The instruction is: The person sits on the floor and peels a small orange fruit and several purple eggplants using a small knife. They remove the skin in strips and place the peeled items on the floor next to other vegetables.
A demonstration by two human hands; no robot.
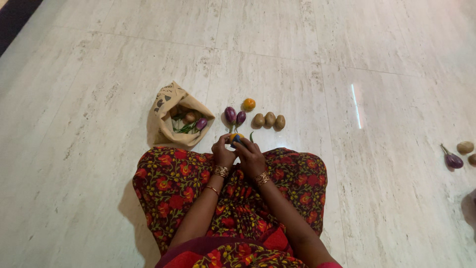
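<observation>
small round orange-yellow fruit (235,137) sits between both hands, just above the lap and just short of the row of produce on the floor. it looks near round, so no clear long axis; a blue patch shows on its near-right side, could be a sticker, too small to tell. a thin green stalk or leaf tip pokes up just to its right, pointing away from the person

left hand (222,153): fingers curled around the fruit's left side, closed on it. right hand (251,156): fingers bent against the right side, touching it, also gripping. both equally near; the fruit lies at the fingertips, straight ahead of the wrists, away from the body. bangles on both wrists

outward, on the floor (99,74), pale stone tiles:
- two purple eggplants (235,116) just beyond the hands, side by side, touching or nearly so, long axes running away from the person, stems toward the hands
- orange tomato (249,104) just beyond and right of the eggplants, apart from them
- three potatoes (269,120) in a short row to the right of the eggplants, touching one another, row running left to right
- brown paper bag (173,106) to the left, mouth open and tilted toward the person, holding another eggplant, green stalks and some brownish produce
- far right edge: one more eggplant (452,160) and a potato (465,147), well apart from the hands

person seated on the floor, lap covered in red floral cloth (168,183)
</observation>
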